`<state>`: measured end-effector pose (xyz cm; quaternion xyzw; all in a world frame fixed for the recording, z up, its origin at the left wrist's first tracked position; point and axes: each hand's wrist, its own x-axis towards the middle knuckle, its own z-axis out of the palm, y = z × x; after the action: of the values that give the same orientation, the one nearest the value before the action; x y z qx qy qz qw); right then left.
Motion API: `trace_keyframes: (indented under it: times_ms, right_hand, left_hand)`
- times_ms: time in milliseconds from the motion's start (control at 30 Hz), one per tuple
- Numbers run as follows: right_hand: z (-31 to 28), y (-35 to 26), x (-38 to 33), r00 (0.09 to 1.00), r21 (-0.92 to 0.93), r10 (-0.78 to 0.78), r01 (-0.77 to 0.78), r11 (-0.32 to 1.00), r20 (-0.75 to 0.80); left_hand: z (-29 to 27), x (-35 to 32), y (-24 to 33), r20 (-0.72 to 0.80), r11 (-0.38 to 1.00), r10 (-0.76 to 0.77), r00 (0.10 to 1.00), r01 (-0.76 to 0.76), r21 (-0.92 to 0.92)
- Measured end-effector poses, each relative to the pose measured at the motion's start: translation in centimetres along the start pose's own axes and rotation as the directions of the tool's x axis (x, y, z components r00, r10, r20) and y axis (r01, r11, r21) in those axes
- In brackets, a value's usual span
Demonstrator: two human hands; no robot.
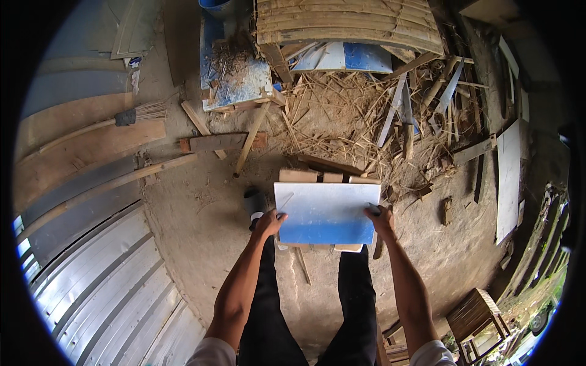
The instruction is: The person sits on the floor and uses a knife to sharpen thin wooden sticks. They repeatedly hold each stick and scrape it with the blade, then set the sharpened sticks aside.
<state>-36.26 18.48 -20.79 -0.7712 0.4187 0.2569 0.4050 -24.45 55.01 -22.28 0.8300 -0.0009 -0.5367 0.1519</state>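
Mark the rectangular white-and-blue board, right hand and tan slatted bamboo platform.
Rectangular white-and-blue board [328,212]: head view, middle of its face.
Right hand [383,219]: head view, middle of the hand.
Tan slatted bamboo platform [348,24]: head view, its top slats.

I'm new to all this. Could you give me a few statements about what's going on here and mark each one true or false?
1. The left hand holds the left side of a flat board. True.
2. The right hand hangs free, away from the board. False: it holds the board's right side.
3. The board's upper face is blue all over. False: it is white toward the far edge and blue toward the near edge.
4. Thin strips lie scattered in front of the slatted bench. True.
5. The ridged metal sheeting is on the person's right. False: it is on the person's left.
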Motion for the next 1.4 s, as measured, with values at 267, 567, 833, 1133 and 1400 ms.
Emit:
trace_keyframes:
  times_ms: [267,567,833,1133,1400]
  right_hand:
    - [-7.3,-5.6,-2.9,0.975,-0.223,-0.174,0.141,0.965,-0.136]
    - [-9.6,-30.2,-9.7,0.854,0.505,0.198,-0.455,0.734,0.481]
    - [0.6,-44.8,-10.3,0.705,0.401,0.094,-0.502,0.766,0.703]
    - [4.9,-51.3,2.3,0.658,0.430,-0.132,-0.315,0.846,0.742]
    - [9.5,-54.7,6.4,0.669,0.352,-0.343,0.129,0.927,0.659]
  left_hand:
    - [-5.8,-3.1,2.7,-0.348,0.976,-0.021,0.937,-0.056,-0.209]
    - [-28.9,-6.4,-1.0,-0.238,-0.140,0.188,0.953,-0.214,-0.967]
    - [-35.4,-9.6,-2.9,-0.197,-0.603,0.139,0.971,-0.074,-0.794]
    - [-32.2,-2.7,2.9,-0.393,-0.697,0.009,0.920,-0.276,-0.661]
    - [-28.3,4.4,3.8,-0.398,-0.555,-0.162,0.903,-0.417,-0.720]
